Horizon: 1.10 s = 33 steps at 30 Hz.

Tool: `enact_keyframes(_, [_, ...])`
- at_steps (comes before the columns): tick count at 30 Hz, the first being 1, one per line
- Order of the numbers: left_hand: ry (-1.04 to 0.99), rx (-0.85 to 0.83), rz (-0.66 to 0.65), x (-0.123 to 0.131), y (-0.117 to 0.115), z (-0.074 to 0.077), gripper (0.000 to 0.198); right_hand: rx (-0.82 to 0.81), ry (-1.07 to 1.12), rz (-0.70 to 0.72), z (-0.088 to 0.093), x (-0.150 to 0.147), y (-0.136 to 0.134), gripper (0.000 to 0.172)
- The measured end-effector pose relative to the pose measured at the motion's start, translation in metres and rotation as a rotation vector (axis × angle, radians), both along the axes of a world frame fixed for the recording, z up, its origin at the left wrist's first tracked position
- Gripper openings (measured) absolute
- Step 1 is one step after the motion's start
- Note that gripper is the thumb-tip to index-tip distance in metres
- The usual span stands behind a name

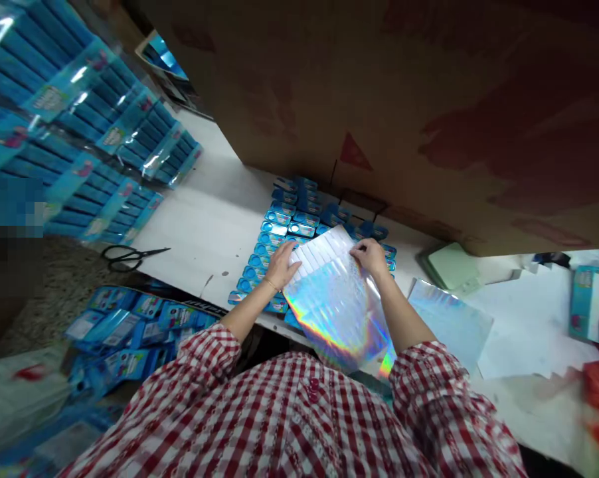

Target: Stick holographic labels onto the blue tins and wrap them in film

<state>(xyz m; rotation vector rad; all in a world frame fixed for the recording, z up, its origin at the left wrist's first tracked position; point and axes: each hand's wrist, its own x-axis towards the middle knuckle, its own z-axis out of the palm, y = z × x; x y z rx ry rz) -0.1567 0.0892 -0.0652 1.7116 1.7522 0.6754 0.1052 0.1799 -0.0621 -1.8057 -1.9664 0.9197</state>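
Centrally, shiny sheet [329,299]: rainbow-silver, held between my hands above rows of small blue packs [274,228], by the middle of the tabletop's [204,192] near edge; its lower end slopes past that edge toward my body.
Left hand [281,267]: thumb and fingers spread against the sheet's left side; I cannot tell whether they pinch it.
Right hand [370,257]: thumb and forefinger together, pinching the sheet's right side near its far end.
White strips [322,255]: side by side across the sheet's far end, the row running slantwise from hand to hand; my left thumb is nearer, over its left end.
Far edge: a big cardboard box [319,86], marked with a red triangle [355,154]; I make out no words.
Near edge, left: black scissors [139,253], blades pointing right.
Right part: a second silvery sheet [446,318], just beside my right forearm.
Labels: coloured print on the large blue packs [85,86] toward the left, too blurred to read.
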Motion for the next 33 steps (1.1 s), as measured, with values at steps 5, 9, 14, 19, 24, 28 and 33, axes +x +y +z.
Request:
enact_keyframes(5, [-0.045, 0.034, 0.112, -0.001, -0.005, 0.010, 0.059, 0.124, -0.091, 0.006, 0.007, 0.006, -0.020, 0.033])
enact_keyframes(9, [-0.073, 0.051, 0.256, -0.003, -0.029, 0.014, 0.060, 0.087, -0.084, -0.039, 0.004, 0.000, -0.021, 0.041])
enact_keyframes(14, [-0.258, -0.003, 0.474, -0.001, -0.065, 0.013, 0.071, -0.130, 0.417, -0.176, 0.015, -0.002, -0.014, 0.029])
enact_keyframes(19, [-0.732, -0.023, 0.500, 0.001, -0.063, 0.031, 0.063, -0.244, 0.760, -0.182, 0.062, 0.007, -0.008, 0.032])
enact_keyframes(24, [-1.018, 0.119, 0.490, -0.003, -0.037, 0.065, 0.075, -0.113, 0.971, -0.425, 0.097, 0.003, -0.004, 0.034])
enact_keyframes(28, [-1.016, 0.211, 0.394, -0.009, -0.021, 0.087, 0.094, -0.029, 1.049, -0.502, 0.101, -0.004, -0.008, 0.034])
enact_keyframes(33, [-0.858, 0.315, 0.326, -0.020, -0.016, 0.103, 0.079, 0.091, 1.070, -0.400, 0.108, -0.007, -0.032, 0.053])
